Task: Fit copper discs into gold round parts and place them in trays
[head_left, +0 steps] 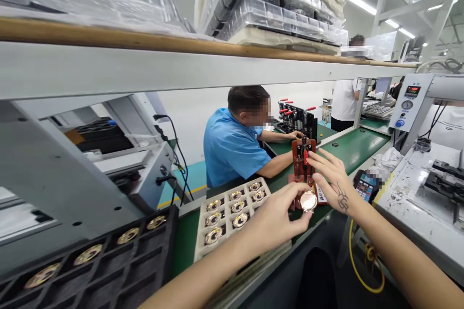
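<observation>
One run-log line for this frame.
left hand: pinches round copper disc | right hand: open on red clamp fixture | beside: parts tray

White wall, long wooden shelf, green bench top, ceiling strip lights

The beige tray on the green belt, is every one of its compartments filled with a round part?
No. The beige tray holds round gold parts in most compartments, but several near its front and right edge are bare.
</observation>
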Tool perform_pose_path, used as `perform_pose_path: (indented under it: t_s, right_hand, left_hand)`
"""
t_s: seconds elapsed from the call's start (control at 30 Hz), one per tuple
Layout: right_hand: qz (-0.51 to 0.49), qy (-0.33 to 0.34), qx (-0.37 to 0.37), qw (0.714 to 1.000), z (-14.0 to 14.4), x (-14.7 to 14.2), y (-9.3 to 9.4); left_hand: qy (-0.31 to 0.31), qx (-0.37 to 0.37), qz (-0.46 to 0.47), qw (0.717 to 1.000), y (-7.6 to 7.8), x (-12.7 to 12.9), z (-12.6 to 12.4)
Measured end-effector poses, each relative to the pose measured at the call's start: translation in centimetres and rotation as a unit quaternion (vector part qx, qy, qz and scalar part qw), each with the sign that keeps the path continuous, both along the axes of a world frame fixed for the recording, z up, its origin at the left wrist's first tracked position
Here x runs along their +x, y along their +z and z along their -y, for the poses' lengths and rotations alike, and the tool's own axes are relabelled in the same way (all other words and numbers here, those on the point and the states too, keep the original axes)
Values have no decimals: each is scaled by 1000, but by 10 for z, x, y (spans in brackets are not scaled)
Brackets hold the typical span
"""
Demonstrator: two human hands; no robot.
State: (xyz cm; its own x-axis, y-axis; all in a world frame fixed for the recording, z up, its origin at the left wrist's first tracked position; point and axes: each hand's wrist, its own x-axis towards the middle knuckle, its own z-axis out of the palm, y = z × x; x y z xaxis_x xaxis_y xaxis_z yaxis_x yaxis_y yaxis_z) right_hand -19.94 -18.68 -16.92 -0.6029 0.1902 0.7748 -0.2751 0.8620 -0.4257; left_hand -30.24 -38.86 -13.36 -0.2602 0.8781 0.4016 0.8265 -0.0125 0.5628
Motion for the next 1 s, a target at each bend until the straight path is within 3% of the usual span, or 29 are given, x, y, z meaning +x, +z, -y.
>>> perform_pose_path:
  t_s: [0.07,0.13,0.23,0.47,0.83,0.93,1.0]
  right_hand:
    - [14,-4,-113,993,11,29,-7]
    - [51,0,-243,969,24,59,-15]
    - [102,32,-346,932,40,93,-25]
    - [102,39,-430,896,43,121,-17]
    - [87,40,-477,874,41,144,-15]
    - [87,32,-476,875,41,146,-17]
    - [90,30,-470,878,45,148,-20]
  left_hand:
    - [-19,15,-28,999,-4,11,-2]
    - [-37,17,-51,998,-8,20,-3]
    - [-68,18,-74,995,-11,31,-9]
    - [-118,47,-95,987,-11,57,-29]
    - [-152,20,-42,987,-6,76,-39]
    - [-163,-7,68,984,-6,79,-39]
    - [-163,-32,252,954,-10,84,-34]
